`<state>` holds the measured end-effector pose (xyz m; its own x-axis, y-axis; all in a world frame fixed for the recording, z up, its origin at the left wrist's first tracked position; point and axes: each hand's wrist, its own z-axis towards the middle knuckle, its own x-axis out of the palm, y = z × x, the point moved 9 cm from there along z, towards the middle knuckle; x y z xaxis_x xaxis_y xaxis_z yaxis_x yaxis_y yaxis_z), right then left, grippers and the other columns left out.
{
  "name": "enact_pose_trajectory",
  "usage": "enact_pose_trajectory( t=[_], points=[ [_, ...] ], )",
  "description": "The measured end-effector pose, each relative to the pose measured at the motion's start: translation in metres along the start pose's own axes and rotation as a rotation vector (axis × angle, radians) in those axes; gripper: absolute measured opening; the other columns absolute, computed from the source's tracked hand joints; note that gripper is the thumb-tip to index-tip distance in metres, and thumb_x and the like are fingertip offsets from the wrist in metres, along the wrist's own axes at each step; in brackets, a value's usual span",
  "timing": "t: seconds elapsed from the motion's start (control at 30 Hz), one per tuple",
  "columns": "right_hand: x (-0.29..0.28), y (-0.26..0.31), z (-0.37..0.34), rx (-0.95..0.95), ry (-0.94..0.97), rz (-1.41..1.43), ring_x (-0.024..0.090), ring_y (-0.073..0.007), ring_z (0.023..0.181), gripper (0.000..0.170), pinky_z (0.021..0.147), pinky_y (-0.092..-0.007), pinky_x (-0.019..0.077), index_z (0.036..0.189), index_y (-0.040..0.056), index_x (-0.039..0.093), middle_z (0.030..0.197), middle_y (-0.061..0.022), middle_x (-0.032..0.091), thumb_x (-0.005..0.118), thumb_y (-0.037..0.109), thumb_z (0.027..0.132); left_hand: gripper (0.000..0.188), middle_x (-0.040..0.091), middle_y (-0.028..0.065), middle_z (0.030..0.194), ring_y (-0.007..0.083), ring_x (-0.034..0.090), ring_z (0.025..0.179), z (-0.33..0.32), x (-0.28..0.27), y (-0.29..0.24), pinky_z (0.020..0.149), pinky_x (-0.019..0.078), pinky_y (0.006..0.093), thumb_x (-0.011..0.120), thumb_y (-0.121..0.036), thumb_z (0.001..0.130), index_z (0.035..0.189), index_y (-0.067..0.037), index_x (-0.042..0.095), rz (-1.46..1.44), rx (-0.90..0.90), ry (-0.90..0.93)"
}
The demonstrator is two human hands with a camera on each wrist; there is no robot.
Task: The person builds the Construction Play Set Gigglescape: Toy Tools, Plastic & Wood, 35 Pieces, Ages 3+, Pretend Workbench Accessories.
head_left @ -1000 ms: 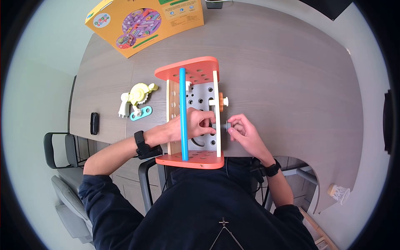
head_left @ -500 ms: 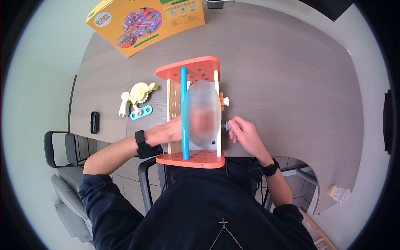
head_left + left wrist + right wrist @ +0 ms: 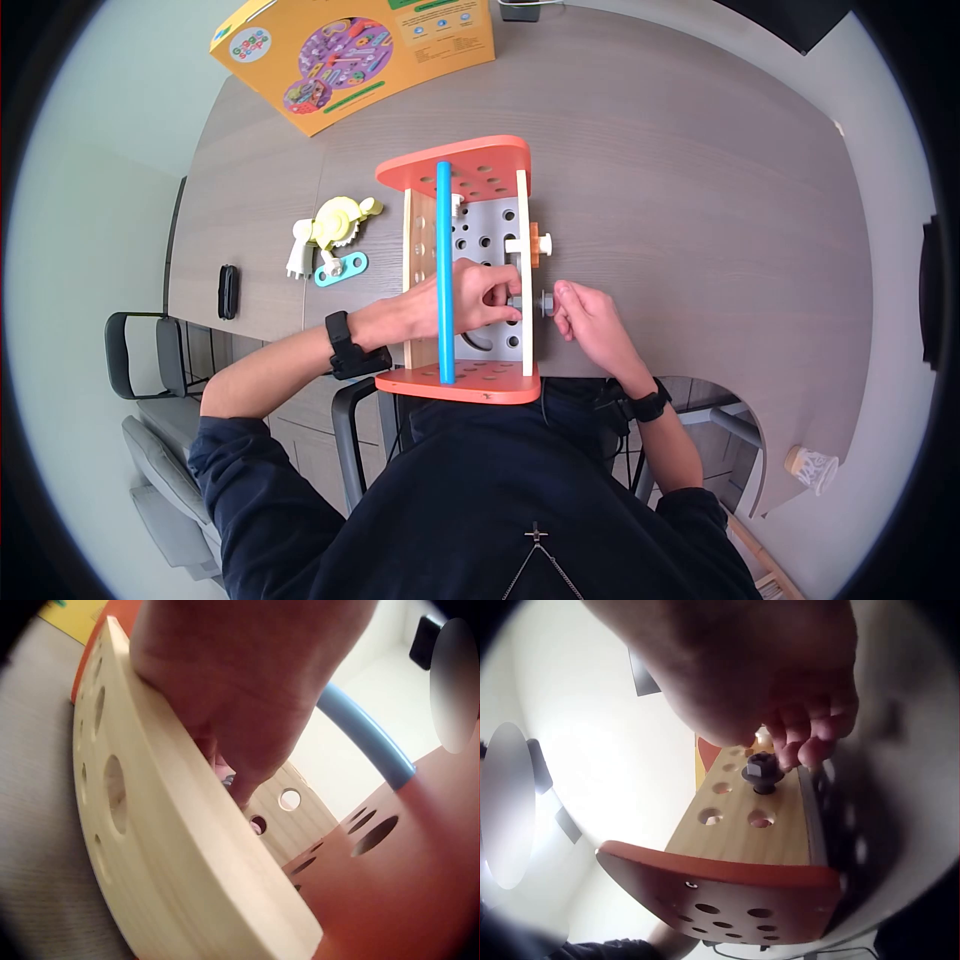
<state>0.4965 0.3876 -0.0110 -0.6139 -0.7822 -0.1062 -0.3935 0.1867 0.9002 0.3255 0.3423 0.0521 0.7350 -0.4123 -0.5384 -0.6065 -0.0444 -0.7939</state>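
A toy toolbox with orange-red end panels (image 3: 455, 165), wooden sides (image 3: 739, 844) and a blue bar (image 3: 445, 270) stands before me. My left hand (image 3: 470, 298) reaches under the bar into it, finger and thumb pinching a grey nut (image 3: 515, 302) at the inner face of the right side. Through that side runs a grey bolt (image 3: 763, 771), its hex head outside. My right hand (image 3: 595, 318) is just right of the head, fingers curled, fingertips close beside it. The head shows uncovered in the right wrist view.
Left of the toolbox lie a yellow toy piece (image 3: 337, 222) and a turquoise two-hole strip (image 3: 342, 269). An orange piece with a cream peg (image 3: 542, 245) sits on the right side. Farther off are a black case (image 3: 229, 291), a yellow box (image 3: 400, 60) and a paper cup (image 3: 811, 468).
One second ago my right finger and thumb pinched the bolt head; now they are drawn back slightly right, and more of the head shows. My left hand keeps its place inside the toolbox.
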Motion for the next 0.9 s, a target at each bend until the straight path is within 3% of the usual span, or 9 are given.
enact_pose_trajectory(
  t=[0.03, 0.13, 0.23, 0.33, 0.57, 0.63, 0.73, 0.83, 0.9],
  points=[
    [-0.002, 0.001, 0.000, -0.004, -0.021, -0.054, 0.061, -0.0081, 0.079, 0.018, 0.072, -0.0260, 0.0513, 0.118, 0.0003, 0.061, 0.096, -0.0010, 0.066, 0.062, 0.018, 0.112, 0.027, 0.072, 0.0079, 0.078, 0.0199, 0.069, 0.067, 0.000, 0.000, 0.000, 0.064, 0.0555, 0.0359, 0.081, -0.018, 0.096, 0.116, -0.004, 0.069, -0.004, -0.005, 0.003],
    [0.003, 0.023, -0.011, -0.304, -0.243, 0.246, 0.060, -0.0078, 0.070, 0.028, 0.066, -0.0263, 0.0507, 0.109, 0.0000, 0.064, 0.083, -0.0014, 0.064, 0.056, 0.026, 0.115, 0.026, 0.072, 0.0082, 0.079, 0.0205, 0.069, 0.067, -0.001, 0.000, 0.000, 0.064, 0.0556, 0.0364, 0.081, -0.017, 0.096, 0.115, -0.004, 0.069, -0.014, -0.015, 0.010],
    [0.009, 0.027, -0.009, -0.217, -0.109, 0.263, 0.062, -0.0082, 0.071, 0.026, 0.067, -0.0267, 0.0512, 0.110, 0.0008, 0.063, 0.086, -0.0029, 0.066, 0.055, 0.025, 0.115, 0.026, 0.072, 0.0088, 0.080, 0.0215, 0.070, 0.068, -0.001, 0.000, 0.000, 0.065, 0.0560, 0.0370, 0.081, -0.018, 0.096, 0.115, -0.004, 0.068, -0.015, -0.015, 0.014],
    [0.005, -0.006, 0.006, 0.042, 0.044, 0.116, 0.065, -0.0084, 0.080, 0.017, 0.072, -0.0258, 0.0512, 0.122, 0.0023, 0.059, 0.101, -0.0033, 0.067, 0.059, 0.017, 0.113, 0.028, 0.073, 0.0100, 0.081, 0.0240, 0.070, 0.069, -0.001, 0.000, -0.001, 0.065, 0.0558, 0.0390, 0.080, -0.020, 0.097, 0.114, -0.002, 0.067, -0.008, -0.004, 0.011],
    [0.004, 0.022, -0.011, -0.232, -0.112, 0.255, 0.060, -0.0082, 0.070, 0.021, 0.067, -0.0277, 0.0506, 0.113, 0.0018, 0.062, 0.084, -0.0031, 0.064, 0.052, 0.020, 0.115, 0.032, 0.074, 0.0129, 0.083, 0.0290, 0.072, 0.070, 0.000, -0.002, -0.004, 0.066, 0.0553, 0.0423, 0.080, -0.024, 0.099, 0.111, 0.001, 0.065, -0.011, 0.002, 0.012],
    [0.008, 0.020, -0.005, -0.193, -0.040, 0.248, 0.060, -0.0085, 0.071, 0.021, 0.068, -0.0280, 0.0505, 0.113, 0.0018, 0.062, 0.084, -0.0047, 0.065, 0.051, 0.020, 0.115, 0.032, 0.075, 0.0134, 0.083, 0.0295, 0.072, 0.071, 0.000, -0.001, -0.005, 0.066, 0.0557, 0.0424, 0.080, -0.024, 0.099, 0.112, 0.001, 0.065, -0.014, 0.005, 0.012],
    [0.009, 0.003, 0.005, 0.019, 0.008, 0.029, 0.062, -0.0104, 0.079, 0.018, 0.072, -0.0295, 0.0509, 0.120, 0.0021, 0.059, 0.091, -0.0064, 0.066, 0.054, 0.019, 0.114, 0.033, 0.075, 0.0140, 0.083, 0.0304, 0.073, 0.072, -0.001, 0.001, -0.003, 0.067, 0.0561, 0.0428, 0.080, -0.025, 0.098, 0.113, 0.001, 0.064, -0.024, 0.001, 0.008],
    [0.005, 0.006, 0.001, 0.005, -0.039, -0.079, 0.062, -0.0143, 0.078, 0.022, 0.072, -0.0333, 0.0512, 0.119, 0.0003, 0.056, 0.087, -0.0077, 0.064, 0.055, 0.021, 0.114, 0.033, 0.075, 0.0146, 0.083, 0.0315, 0.074, 0.073, -0.001, 0.000, -0.003, 0.067, 0.0562, 0.0431, 0.079, -0.025, 0.099, 0.114, 0.000, 0.064, -0.012, -0.007, 0.012],
    [0.003, 0.025, -0.009, -0.155, -0.127, -0.073, 0.061, -0.0175, 0.074, 0.028, 0.072, -0.0360, 0.0512, 0.112, -0.0010, 0.059, 0.080, -0.0082, 0.062, 0.052, 0.026, 0.115, 0.034, 0.075, 0.0149, 0.083, 0.0326, 0.074, 0.073, -0.002, 0.000, -0.004, 0.067, 0.0563, 0.0434, 0.079, -0.026, 0.099, 0.115, 0.000, 0.064, -0.024, -0.034, 0.029]
  ],
)
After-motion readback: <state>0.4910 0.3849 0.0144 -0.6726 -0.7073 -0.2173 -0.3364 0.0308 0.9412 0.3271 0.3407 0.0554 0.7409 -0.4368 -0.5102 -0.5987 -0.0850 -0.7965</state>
